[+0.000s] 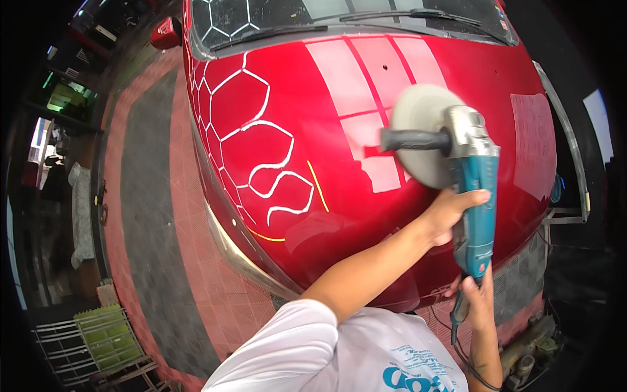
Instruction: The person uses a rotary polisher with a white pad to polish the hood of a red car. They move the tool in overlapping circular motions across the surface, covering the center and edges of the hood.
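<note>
Across the right half of my view runs a teal power polisher (pixel 482 196) with a silver gear head and a round whitish polishing pad (pixel 415 114). A black side handle (pixel 415 139) sticks out to the left of its head, with no hand on it. My left hand (pixel 452 212) is wrapped round the teal body, thumb on top. Lower down, my right hand (pixel 477 299) grips the rear end, beside the cord. Beneath the pad lies a glossy red car hood (pixel 294 98); whether the pad touches it I cannot tell.
White outlined hexagon shapes (pixel 268 98) and a short yellow line (pixel 318 186) mark the hood's left side. The windshield with its wipers (pixel 268 37) is at the far end. A power cord (pixel 464 356) hangs along my right forearm. Metal racks (pixel 108 340) stand at lower left.
</note>
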`<state>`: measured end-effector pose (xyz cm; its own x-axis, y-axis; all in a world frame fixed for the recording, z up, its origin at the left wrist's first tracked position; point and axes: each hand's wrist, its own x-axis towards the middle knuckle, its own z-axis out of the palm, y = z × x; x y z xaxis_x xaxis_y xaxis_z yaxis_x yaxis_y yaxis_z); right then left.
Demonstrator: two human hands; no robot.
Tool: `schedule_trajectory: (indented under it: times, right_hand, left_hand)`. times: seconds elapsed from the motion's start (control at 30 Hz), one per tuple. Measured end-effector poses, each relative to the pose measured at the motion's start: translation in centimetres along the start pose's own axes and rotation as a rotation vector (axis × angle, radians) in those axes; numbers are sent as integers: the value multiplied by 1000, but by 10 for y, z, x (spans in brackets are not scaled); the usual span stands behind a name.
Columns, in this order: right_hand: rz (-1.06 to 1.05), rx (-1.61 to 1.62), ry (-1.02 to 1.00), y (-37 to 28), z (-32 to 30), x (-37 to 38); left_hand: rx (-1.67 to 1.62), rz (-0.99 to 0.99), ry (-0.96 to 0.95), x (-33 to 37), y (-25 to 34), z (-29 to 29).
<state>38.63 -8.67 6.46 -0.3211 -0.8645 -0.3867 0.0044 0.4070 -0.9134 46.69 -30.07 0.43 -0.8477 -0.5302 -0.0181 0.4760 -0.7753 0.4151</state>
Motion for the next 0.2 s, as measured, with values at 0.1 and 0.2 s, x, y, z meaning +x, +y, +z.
schedule_trajectory:
  times: [0.1,0.2]
  right_hand:
    - [41,111,138,15,-15,-3]
    - [69,17,152,27,-27,-9]
  left_hand:
    - [-46,-103,-33,23,-22,10]
    - [-45,-110,-45,20,-30,9]
